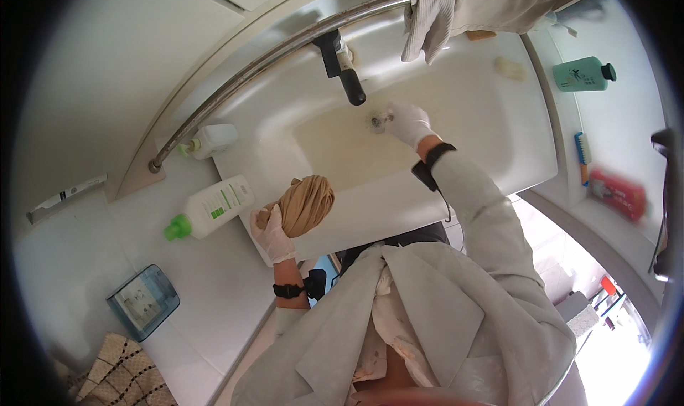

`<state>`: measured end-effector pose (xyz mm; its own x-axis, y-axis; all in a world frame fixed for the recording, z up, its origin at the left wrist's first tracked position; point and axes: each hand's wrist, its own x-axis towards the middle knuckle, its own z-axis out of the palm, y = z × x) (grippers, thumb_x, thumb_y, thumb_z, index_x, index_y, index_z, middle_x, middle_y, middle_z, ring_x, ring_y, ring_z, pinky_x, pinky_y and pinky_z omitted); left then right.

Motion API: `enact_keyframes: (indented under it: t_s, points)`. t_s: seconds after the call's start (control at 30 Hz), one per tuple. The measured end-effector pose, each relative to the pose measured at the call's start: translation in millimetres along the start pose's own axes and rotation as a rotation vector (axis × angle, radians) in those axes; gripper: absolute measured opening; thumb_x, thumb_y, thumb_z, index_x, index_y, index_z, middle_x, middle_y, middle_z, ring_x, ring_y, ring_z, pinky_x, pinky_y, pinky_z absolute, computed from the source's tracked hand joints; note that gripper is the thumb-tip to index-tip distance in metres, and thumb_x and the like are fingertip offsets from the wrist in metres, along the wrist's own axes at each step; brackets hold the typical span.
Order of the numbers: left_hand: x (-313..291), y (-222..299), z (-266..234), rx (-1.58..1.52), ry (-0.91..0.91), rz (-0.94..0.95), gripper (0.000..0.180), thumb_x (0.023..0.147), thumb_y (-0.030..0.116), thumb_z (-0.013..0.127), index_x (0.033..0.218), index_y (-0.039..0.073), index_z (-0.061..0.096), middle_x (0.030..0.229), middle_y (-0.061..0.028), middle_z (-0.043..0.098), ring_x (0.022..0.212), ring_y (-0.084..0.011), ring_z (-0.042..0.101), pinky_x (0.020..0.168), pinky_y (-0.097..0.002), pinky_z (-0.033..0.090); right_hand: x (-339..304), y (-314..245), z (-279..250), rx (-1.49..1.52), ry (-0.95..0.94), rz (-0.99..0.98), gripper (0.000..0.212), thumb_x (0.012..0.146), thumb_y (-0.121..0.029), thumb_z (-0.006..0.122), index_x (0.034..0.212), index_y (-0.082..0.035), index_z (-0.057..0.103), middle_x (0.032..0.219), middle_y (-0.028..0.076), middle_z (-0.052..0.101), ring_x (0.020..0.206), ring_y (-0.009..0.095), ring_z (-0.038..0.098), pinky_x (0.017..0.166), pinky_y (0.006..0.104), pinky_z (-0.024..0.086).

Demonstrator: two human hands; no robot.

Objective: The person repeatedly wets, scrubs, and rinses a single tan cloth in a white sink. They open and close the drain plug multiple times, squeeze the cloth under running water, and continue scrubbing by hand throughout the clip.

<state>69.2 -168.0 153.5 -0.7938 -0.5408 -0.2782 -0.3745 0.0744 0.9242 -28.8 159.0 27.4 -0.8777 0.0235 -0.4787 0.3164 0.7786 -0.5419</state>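
Observation:
My left hand point(274, 240), in a whitish glove, is closed on a bunched brown cloth point(308, 205) above the near left corner of the white sink point(509, 135). My right hand point(410, 126), gloved too, reaches down to the drain point(375, 122) in the basin floor. Its fingers are drawn together at the drain's edge; what they pinch, if anything, is too small to make out. Just left of that hand, the black-ended faucet point(349, 81) juts over the basin. A shallow layer of yellowish water seems to cover the bottom.
A white bottle with a green cap point(214, 208) and a pump bottle point(214, 141) stand left of the sink. Grey cloth point(463, 7) hangs over a metal rail point(285, 42). On the right ledge are a green bottle point(581, 74), a brush point(583, 156) and a red package point(616, 193).

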Motion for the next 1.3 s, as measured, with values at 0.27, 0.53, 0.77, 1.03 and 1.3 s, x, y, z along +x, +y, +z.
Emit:
enact_keyframes:
  t_s: [0.27,0.53,0.77,1.03,1.3]
  points:
    - [15.4,-22.3,7.1,0.131,-0.013,0.014,0.023,0.082,0.01,0.071,0.087,0.004,0.05,0.086,-0.0009,0.051,0.081,-0.014,0.048,0.08,-0.0289,0.044,-119.9,105.4,-9.7,0.095,0.465,0.156,0.017,0.076,-0.017,0.068,0.091,-0.009,0.067,0.089,0.011,0.067,0.082,0.03,0.066,0.075,0.0401,0.053]
    - [8.1,-28.3,8.4,0.122,-0.069,0.052,0.023,0.083,0.014,0.071,0.084,0.004,0.051,0.083,-0.001,0.05,0.079,-0.0146,0.047,0.079,-0.0292,0.043,-155.3,132.7,11.6,0.115,0.676,0.173,0.018,0.076,-0.012,0.068,0.094,-0.009,0.065,0.078,0.008,0.065,0.073,0.023,0.065,0.068,0.035,0.053]
    - [-1.2,-26.1,-4.6,0.176,-0.024,0.089,0.022,0.082,0.016,0.072,0.086,0.003,0.054,0.088,-0.0032,0.055,0.08,-0.0159,0.05,0.076,-0.0314,0.045,-162.6,116.7,13.6,0.107,0.735,0.222,0.018,0.079,-0.017,0.068,0.096,-0.012,0.065,0.085,0.008,0.067,0.078,0.025,0.068,0.068,0.0378,0.054]
    - [-11.5,-24.0,-3.8,0.107,0.099,0.007,0.026,0.081,0.016,0.074,0.095,0.002,0.056,0.092,-0.0061,0.058,0.081,-0.0181,0.054,0.077,-0.0314,0.047,-159.1,116.7,13.7,0.101,0.706,0.232,0.015,0.081,-0.02,0.065,0.095,-0.013,0.065,0.091,0.007,0.069,0.079,0.027,0.068,0.069,0.0394,0.055]
    - [-15.6,-22.7,-3.6,0.024,0.12,-0.023,0.026,0.082,0.016,0.074,0.082,0.004,0.051,0.08,-0.002,0.053,0.071,-0.0154,0.05,0.068,-0.0303,0.047,-158.4,116.1,13.3,0.064,0.692,0.257,0.016,0.079,-0.02,0.067,0.093,-0.013,0.066,0.084,0.006,0.069,0.077,0.024,0.068,0.068,0.0368,0.054]
